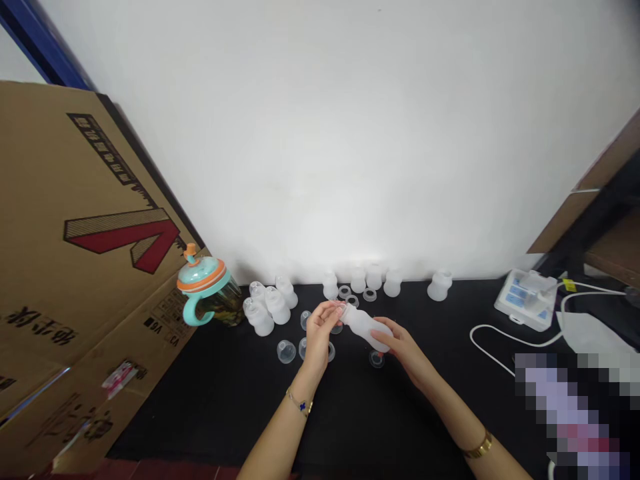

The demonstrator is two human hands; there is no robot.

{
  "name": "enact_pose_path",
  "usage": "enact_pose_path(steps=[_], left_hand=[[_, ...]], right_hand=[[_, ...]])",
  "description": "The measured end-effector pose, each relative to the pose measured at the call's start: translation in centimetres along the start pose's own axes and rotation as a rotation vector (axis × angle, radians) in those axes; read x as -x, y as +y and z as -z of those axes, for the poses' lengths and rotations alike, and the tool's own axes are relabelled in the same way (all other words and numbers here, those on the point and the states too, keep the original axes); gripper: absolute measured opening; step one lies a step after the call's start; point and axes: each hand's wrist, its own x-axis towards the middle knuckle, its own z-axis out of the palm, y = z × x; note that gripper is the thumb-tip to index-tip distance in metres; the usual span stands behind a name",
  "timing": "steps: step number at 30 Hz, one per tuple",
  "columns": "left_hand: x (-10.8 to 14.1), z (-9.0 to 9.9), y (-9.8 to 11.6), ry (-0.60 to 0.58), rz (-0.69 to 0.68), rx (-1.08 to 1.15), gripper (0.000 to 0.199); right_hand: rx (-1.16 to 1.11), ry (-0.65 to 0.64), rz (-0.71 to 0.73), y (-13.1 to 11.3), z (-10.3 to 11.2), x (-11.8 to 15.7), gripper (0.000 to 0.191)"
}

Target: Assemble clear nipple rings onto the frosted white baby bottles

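Observation:
A frosted white bottle [367,328] is held tilted between both hands above the black table. My left hand [323,327] pinches its neck end, where a bit of pink shows at the fingertips. My right hand [397,343] is wrapped round the bottle's base. Below the bottle lies a small clear ring with a red spot [377,360]. Clear domed caps, one of them whole in view [286,351], lie around my left hand, partly hidden by it. Loose rings [370,295] rest behind the bottle.
Capped bottles [277,305] cluster at the left, beside a teal-lidded jug [205,287] and a large cardboard box [90,267]. Several open bottles [393,283] stand along the white wall. At the right are a plastic case [527,300], a white cable [493,327] and a blurred patch.

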Motion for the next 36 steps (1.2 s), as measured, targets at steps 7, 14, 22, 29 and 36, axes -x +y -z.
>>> enact_pose_path(steps=[7,14,22,29,36], left_hand=[[-0.18,0.13,-0.33,-0.007,0.001,0.012,0.023],[-0.16,0.18,-0.27,-0.022,-0.01,0.006,0.02],[-0.14,0.08,-0.14,-0.01,0.008,0.008,0.025],[-0.24,0.16,0.06,-0.004,-0.002,0.017,0.022],[-0.34,0.23,0.09,0.022,0.002,0.026,0.024]], right_hand=[[-0.099,-0.017,-0.008,0.4,0.08,-0.17,0.045],[-0.099,0.001,-0.031,0.69,0.16,-0.44,0.042],[-0.127,0.0,-0.018,0.48,0.03,-0.32,0.05],[-0.213,-0.016,-0.015,0.74,0.1,-0.59,0.048],[-0.184,-0.039,0.013,0.59,0.24,-0.13,0.055]])
